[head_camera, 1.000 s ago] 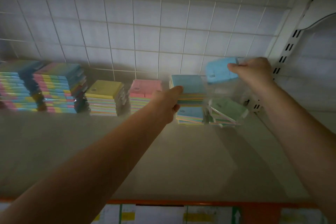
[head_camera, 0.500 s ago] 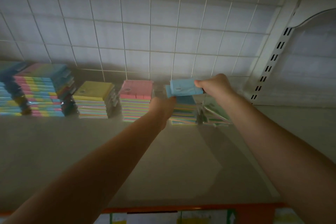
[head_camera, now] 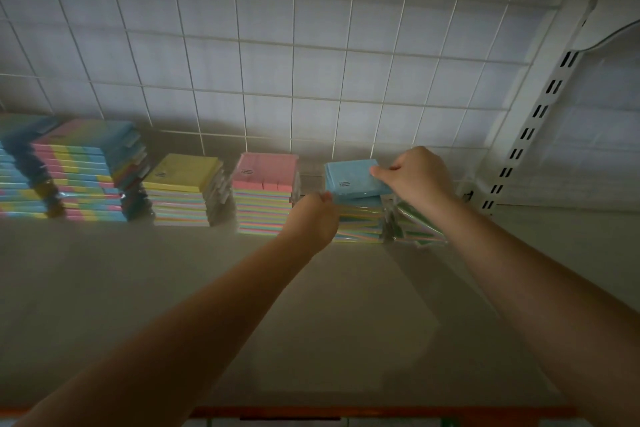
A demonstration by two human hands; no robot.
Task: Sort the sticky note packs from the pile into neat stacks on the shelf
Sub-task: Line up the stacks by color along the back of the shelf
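Step in hand: the person is placing a blue sticky note pack [head_camera: 356,178] onto the rightmost stack [head_camera: 360,222] on the shelf [head_camera: 207,288]; the pack is sitting slightly skewed on the stack's top and appears to be touching it, though full seating cannot be confirmed.
Right hand: the right hand [head_camera: 415,177] is pinching the pack's right rear corner, fingers curled round its edge.
Left hand: the left hand [head_camera: 313,218] is bracing the stack's left front side; its fingers are lying along that side, but whether they are curling round it cannot be told.
Pile: the remaining loose packs [head_camera: 419,222] are lying tilted just beside the stack on its right, against the slotted upright [head_camera: 526,135].
Finished stacks: the pink-topped stack [head_camera: 265,194] and the yellow-topped stack [head_camera: 183,191] are standing further left, apart from one another; taller striped stacks [head_camera: 83,170] are standing at far left.
Next move, as judged: the pack is needing to be squared to the edges beneath, then released; a careless release is risking a crooked top layer.
Change from earlier frames: one second ago the right hand was holding the pack raised over the pile; half a second ago it was carrying it over the stack; now the pack is lying lower, at the stack's top. The left hand is staying against the stack.
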